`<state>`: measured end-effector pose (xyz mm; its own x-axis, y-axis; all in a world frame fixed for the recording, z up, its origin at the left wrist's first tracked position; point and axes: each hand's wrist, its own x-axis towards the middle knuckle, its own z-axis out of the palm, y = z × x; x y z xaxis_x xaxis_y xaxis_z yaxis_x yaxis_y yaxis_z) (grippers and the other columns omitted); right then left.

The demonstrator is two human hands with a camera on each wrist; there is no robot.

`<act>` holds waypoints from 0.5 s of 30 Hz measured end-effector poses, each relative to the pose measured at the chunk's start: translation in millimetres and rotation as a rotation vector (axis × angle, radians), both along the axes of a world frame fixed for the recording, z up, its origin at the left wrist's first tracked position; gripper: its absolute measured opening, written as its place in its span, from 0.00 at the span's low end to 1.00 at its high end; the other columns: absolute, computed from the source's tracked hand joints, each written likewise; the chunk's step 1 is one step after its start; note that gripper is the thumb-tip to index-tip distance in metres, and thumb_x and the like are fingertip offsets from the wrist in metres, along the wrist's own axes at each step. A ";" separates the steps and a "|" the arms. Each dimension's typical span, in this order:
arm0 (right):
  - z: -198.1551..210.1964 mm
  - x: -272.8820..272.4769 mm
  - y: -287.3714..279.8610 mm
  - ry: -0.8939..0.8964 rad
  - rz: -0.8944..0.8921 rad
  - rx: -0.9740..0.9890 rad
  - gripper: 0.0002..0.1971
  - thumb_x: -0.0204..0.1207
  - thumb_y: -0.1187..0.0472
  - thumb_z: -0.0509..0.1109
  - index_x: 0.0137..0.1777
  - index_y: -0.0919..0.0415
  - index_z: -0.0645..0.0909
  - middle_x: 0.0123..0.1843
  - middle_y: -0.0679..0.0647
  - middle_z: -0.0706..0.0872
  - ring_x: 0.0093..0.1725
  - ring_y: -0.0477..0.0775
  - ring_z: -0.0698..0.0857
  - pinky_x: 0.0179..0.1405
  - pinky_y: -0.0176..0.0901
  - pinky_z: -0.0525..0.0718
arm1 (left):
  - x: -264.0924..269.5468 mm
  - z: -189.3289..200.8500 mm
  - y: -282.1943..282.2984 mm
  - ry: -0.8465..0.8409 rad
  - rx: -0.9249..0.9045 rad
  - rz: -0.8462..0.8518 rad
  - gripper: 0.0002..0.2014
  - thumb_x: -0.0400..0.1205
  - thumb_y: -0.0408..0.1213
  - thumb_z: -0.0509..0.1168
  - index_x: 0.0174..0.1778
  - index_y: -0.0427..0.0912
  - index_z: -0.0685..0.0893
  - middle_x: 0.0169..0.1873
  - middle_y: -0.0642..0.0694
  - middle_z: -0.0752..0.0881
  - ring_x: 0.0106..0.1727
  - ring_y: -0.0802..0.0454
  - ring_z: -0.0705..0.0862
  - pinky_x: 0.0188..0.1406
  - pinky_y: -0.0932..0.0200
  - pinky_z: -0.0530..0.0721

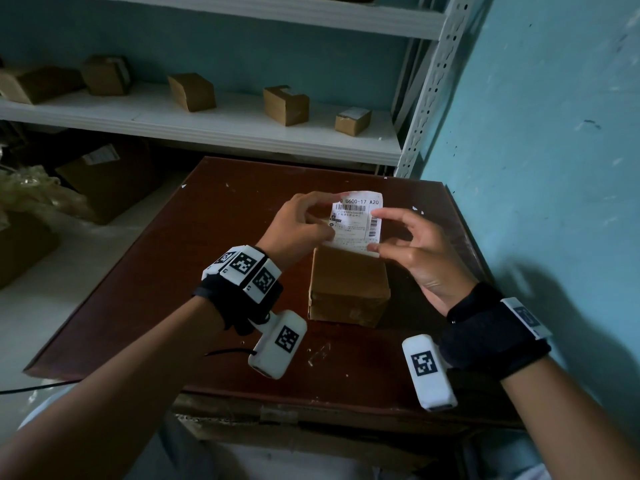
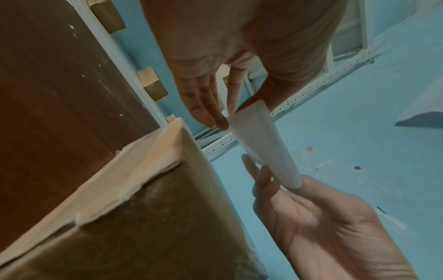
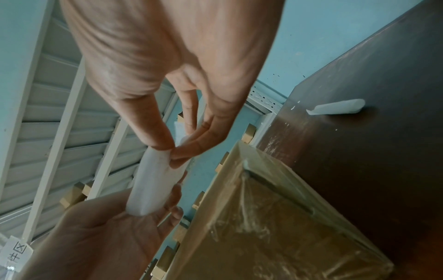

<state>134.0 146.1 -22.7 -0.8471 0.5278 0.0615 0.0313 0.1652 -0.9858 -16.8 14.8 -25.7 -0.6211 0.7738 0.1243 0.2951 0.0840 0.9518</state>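
Far to the left of the box [image 1: 349,285], beyond the table edge and low down, a large carton [image 1: 104,181] sits in shadow. Behind the box and higher, a white shelf [image 1: 207,123] carries a row of small cartons [image 1: 285,105], spaced apart.

Your left hand [image 1: 298,225] is raised over the far left corner of the box. Its thumb and fingertips are pressed together on the left edge of the label [image 1: 356,220]. The other fingers lie loosely alongside.

The label is a white printed slip with barcodes, and its printed face is turned up toward you. You hold it in the air over the far end of the box, bowed between your two hands. In the left wrist view it is clear of the cardboard.

The box itself stands on the dark brown table [image 1: 207,271], its long side running away from you. It is closed, with clear tape over the top seam.

Your right hand [image 1: 415,251] is over the far right corner of the box. Its thumb and fingers pinch the right edge of the label near the lower corner, palm turned inward.

Beyond the box to the right, a curled white paper strip [image 3: 338,107] lies on the table. Further right of the box is the blue wall [image 1: 536,168]
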 end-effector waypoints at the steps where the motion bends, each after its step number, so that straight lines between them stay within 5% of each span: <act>1: -0.2 -0.1 0.8 -0.006 0.005 -0.003 0.26 0.73 0.73 0.75 0.69 0.56 0.78 0.64 0.50 0.86 0.55 0.45 0.90 0.54 0.38 0.88 | 0.7 0.3 0.2 -0.001 -0.009 -0.004 0.25 0.75 0.23 0.67 0.68 0.44 0.80 0.66 0.44 0.74 0.45 0.58 0.87 0.37 0.71 0.85; 5: -2.9 -1.6 5.7 -0.044 0.008 0.015 0.29 0.72 0.73 0.76 0.72 0.54 0.76 0.69 0.53 0.82 0.55 0.50 0.90 0.60 0.46 0.88 | 1.8 -0.2 1.3 0.010 -0.073 -0.008 0.27 0.75 0.23 0.68 0.71 0.44 0.78 0.70 0.44 0.73 0.50 0.50 0.86 0.41 0.65 0.88; 10: -9.0 -4.4 8.3 -0.130 -0.031 0.160 0.27 0.73 0.67 0.76 0.72 0.53 0.77 0.71 0.49 0.79 0.52 0.47 0.90 0.53 0.39 0.89 | 6.2 0.1 3.4 0.057 -0.155 0.000 0.25 0.78 0.26 0.67 0.72 0.42 0.76 0.59 0.46 0.81 0.40 0.59 0.84 0.30 0.71 0.83; 15: -11.9 -6.8 6.2 -0.189 -0.095 0.271 0.24 0.74 0.65 0.77 0.70 0.56 0.78 0.69 0.49 0.80 0.45 0.48 0.91 0.48 0.46 0.91 | 11.9 -1.2 5.6 0.083 -0.245 -0.004 0.25 0.78 0.28 0.67 0.72 0.44 0.76 0.52 0.53 0.82 0.45 0.61 0.85 0.41 0.62 0.90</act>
<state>127.1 152.3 -34.7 -0.8050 0.5906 0.0567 0.2369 0.4075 -0.8820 -5.0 20.3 -26.9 -0.6133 0.7897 -0.0170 0.3720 0.3077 0.8757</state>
